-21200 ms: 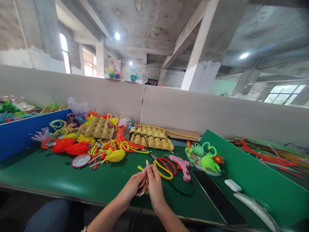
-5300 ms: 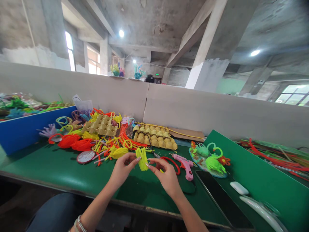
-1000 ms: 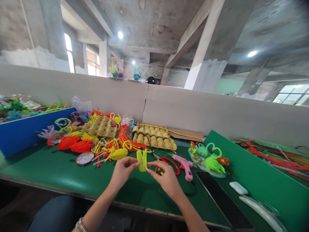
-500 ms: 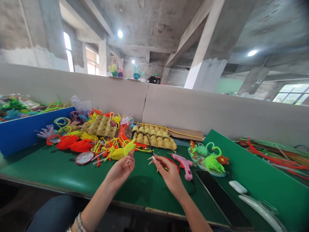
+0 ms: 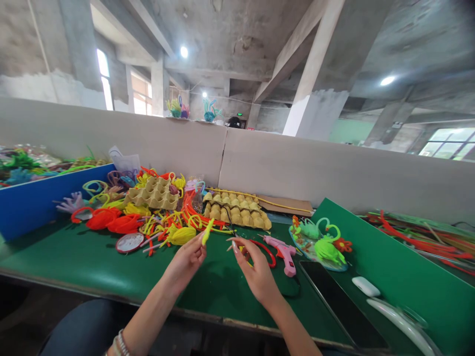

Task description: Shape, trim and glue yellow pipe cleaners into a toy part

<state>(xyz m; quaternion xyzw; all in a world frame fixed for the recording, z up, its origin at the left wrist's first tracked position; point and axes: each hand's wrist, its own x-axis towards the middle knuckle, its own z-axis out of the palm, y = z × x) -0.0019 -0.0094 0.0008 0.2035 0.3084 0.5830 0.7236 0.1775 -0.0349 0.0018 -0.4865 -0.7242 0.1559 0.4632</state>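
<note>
While your left hand [image 5: 187,257] pinches a folded yellow pipe cleaner [image 5: 207,231] between thumb and fingertips, the piece stands up and tilts away from you, clear of the green tabletop [image 5: 92,267], so its free end is out in the open where your other hand can get at it. Those left fingers are closed on its lower end; the rest of it pokes out above them.

Your right hand [image 5: 256,267] hovers just to the right of the pipe cleaner, not touching it. Its fingers are loosely curled and apart, holding nothing that can be seen, with the fingertips turned toward the yellow piece.

Just beyond your right fingers lie red-handled scissors [image 5: 261,247], and to their right a pink glue gun [image 5: 284,252] rests on its side with its cord trailing toward you, both within short reach. Farther right of that hand sits a board with green pipe-cleaner figures [image 5: 319,244], then a dark phone [image 5: 341,306] lying flat near the table edge.

Beyond your left fingers a heap of loose pipe cleaners [image 5: 163,225] in yellow, red and orange spreads over the tabletop, with a yellow wound bundle [image 5: 181,236] nearest. Behind the heap stand egg cartons [image 5: 237,212] against the cardboard partition [image 5: 297,168].
</note>
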